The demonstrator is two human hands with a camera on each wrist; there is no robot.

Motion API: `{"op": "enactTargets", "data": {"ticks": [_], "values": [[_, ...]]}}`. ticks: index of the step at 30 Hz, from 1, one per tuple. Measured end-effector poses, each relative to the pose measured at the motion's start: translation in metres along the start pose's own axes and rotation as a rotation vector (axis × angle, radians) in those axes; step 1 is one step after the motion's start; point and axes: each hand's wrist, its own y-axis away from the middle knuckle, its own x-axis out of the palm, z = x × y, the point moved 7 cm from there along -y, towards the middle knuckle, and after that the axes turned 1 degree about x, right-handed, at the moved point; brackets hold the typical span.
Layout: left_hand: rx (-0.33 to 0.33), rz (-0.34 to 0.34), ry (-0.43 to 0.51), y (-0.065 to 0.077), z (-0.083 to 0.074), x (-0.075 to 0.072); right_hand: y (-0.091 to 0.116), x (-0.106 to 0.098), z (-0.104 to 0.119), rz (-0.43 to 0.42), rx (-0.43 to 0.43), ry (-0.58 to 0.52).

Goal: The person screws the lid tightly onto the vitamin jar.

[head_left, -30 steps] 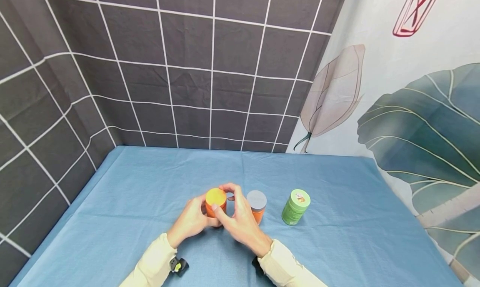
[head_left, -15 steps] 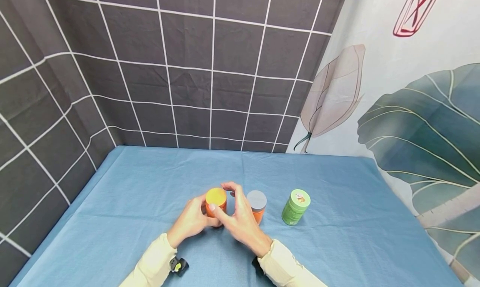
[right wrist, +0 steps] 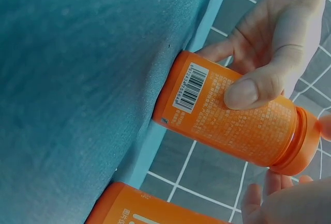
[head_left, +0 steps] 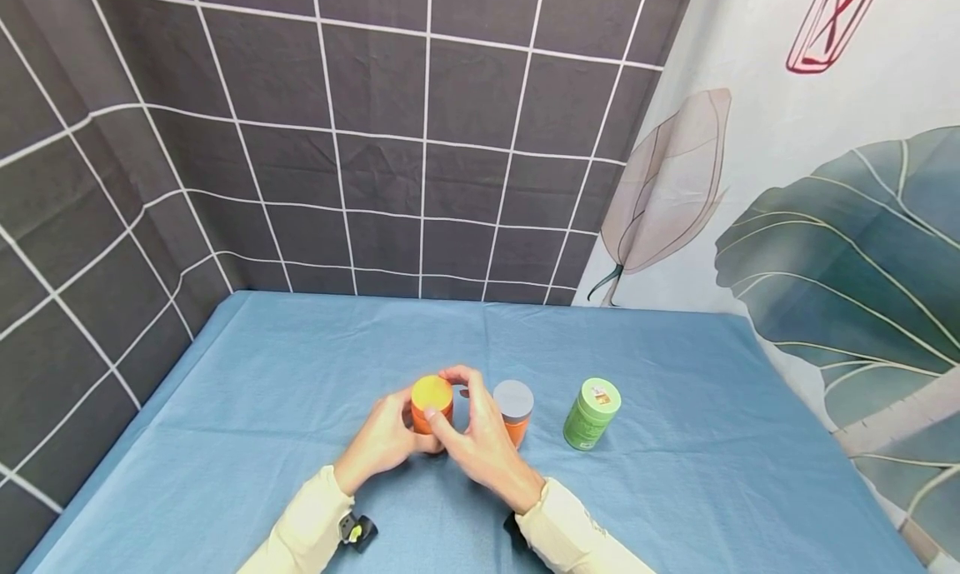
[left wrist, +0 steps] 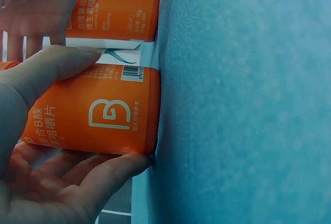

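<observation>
While the left hand (head_left: 384,438) grips a bottle (right wrist: 212,115), the right hand (head_left: 483,442) pinches its lid (head_left: 432,391).

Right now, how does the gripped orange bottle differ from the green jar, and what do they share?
The orange bottle has a plain yellow-orange lid; the green jar has a pale green lid with a small printed patch. Fingers grip the orange bottle, while the green jar stands untouched. Both are upright on the blue cloth.
</observation>
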Motion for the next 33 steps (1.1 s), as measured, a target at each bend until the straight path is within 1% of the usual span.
{"op": "enactTargets", "data": {"ticks": [8,14,16,18,22,23,25,33], "values": [[0.005,0.008,-0.011,0.000,0.001,0.000,0.000,-0.001,0.000,-0.037,0.029,-0.035],[-0.008,0.012,0.003,0.000,0.001,0.000,0.002,0.001,-0.003,-0.009,0.066,-0.012],[-0.006,0.008,-0.004,0.000,0.001,0.000,0.002,0.001,-0.002,-0.003,0.048,-0.011],[-0.002,0.001,-0.009,0.000,0.001,0.000,0.001,-0.002,0.008,0.000,0.042,-0.028],[0.003,-0.003,-0.006,0.000,0.001,0.000,0.000,-0.001,0.009,0.005,0.010,-0.034],[0.002,-0.002,-0.003,0.000,0.001,0.000,0.000,-0.001,0.009,0.008,0.008,-0.036],[0.000,0.002,0.005,0.000,0.002,0.000,0.000,0.002,0.000,0.009,-0.012,-0.019],[0.012,0.004,-0.006,0.000,0.001,0.000,0.000,0.001,-0.001,-0.007,-0.022,-0.002]]}}
